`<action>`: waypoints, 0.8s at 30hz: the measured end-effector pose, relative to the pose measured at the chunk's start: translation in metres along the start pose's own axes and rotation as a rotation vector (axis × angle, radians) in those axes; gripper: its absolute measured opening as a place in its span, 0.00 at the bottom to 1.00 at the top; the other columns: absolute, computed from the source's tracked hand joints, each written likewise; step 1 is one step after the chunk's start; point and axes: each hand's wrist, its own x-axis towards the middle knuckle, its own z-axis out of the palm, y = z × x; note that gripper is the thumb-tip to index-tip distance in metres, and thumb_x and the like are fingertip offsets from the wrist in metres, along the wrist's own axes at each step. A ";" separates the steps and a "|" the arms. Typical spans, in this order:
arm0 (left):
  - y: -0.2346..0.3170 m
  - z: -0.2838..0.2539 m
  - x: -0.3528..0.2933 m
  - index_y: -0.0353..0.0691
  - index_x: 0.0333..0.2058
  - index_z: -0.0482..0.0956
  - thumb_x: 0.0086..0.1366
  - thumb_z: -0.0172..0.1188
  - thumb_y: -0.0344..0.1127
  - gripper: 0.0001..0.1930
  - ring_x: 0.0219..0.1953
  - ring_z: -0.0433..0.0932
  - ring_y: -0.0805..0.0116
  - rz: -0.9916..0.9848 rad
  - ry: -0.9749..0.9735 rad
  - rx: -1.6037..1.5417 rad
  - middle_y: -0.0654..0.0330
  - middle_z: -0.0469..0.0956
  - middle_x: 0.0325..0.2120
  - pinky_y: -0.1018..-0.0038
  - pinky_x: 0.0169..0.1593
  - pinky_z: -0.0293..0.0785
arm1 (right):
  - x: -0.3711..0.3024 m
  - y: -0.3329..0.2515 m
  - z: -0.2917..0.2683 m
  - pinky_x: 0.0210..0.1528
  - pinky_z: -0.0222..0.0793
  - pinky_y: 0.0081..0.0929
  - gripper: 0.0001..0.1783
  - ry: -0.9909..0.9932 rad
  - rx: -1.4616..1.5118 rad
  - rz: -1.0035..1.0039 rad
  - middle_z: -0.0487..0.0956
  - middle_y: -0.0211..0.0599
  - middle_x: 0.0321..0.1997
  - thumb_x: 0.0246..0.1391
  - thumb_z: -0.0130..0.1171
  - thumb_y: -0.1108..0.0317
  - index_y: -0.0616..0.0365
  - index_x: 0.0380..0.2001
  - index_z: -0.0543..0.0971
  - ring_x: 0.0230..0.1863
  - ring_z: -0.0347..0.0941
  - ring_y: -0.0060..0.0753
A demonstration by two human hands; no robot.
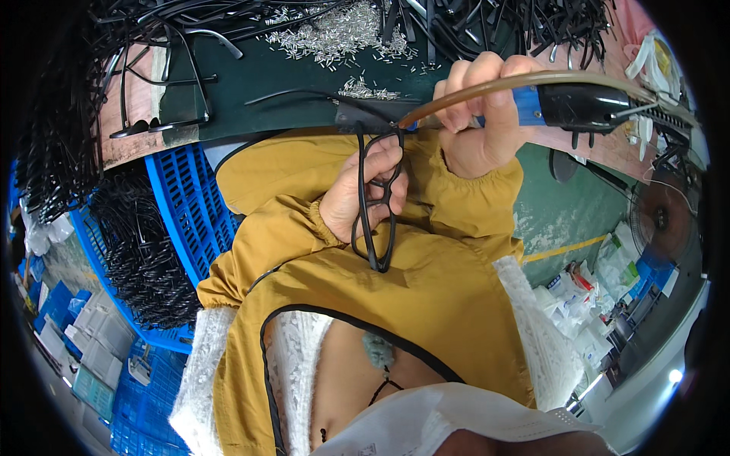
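Note:
Black eyeglass frame (366,220) stands upright on its side in front of my lap, with my left hand (363,186) closed around its rims and bridge. One temple (304,93) sticks out to the left over the table edge; another runs down beside the rims. My right hand (487,114) is wrapped round an electric screwdriver (582,108) with a blue collar and black body, lying sideways and pointing left toward the hinge. A brown curved strip (532,78) passes over my right fingers, its left end at the hinge. The screwdriver's tip is hidden. A dark block (372,114) sits at the table edge behind the hinge.
A pile of small silvery pins or screws (334,36) lies on the green tabletop (236,87). Black temples (494,26) heap along the back, and glasses parts lie at left. A blue basket (190,205) full of black parts stands left. Plastic bags (582,304) and a fan (661,219) are right.

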 end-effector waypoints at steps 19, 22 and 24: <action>0.044 0.004 -0.031 0.28 0.64 0.69 0.66 0.49 0.43 0.32 0.43 0.78 0.65 0.466 -0.128 0.181 0.57 0.76 0.37 0.76 0.46 0.74 | 0.051 0.016 -0.045 0.18 0.57 0.19 0.08 0.181 -0.116 -0.111 0.69 0.25 0.25 0.65 0.58 0.63 0.52 0.33 0.73 0.19 0.65 0.19; 0.044 0.009 -0.029 0.28 0.64 0.67 0.61 0.56 0.26 0.31 0.47 0.77 0.65 0.889 -0.058 0.352 0.58 0.75 0.40 0.74 0.49 0.74 | 0.050 0.009 -0.043 0.19 0.57 0.16 0.06 0.145 0.035 -0.025 0.67 0.23 0.25 0.66 0.56 0.63 0.50 0.35 0.72 0.20 0.62 0.17; 0.029 0.016 -0.015 0.31 0.55 0.72 0.61 0.54 0.15 0.22 0.46 0.76 0.67 1.134 0.021 0.519 0.56 0.73 0.45 0.74 0.49 0.73 | 0.049 0.005 -0.037 0.19 0.56 0.16 0.05 0.077 0.122 0.034 0.66 0.22 0.25 0.67 0.55 0.64 0.49 0.37 0.72 0.21 0.61 0.16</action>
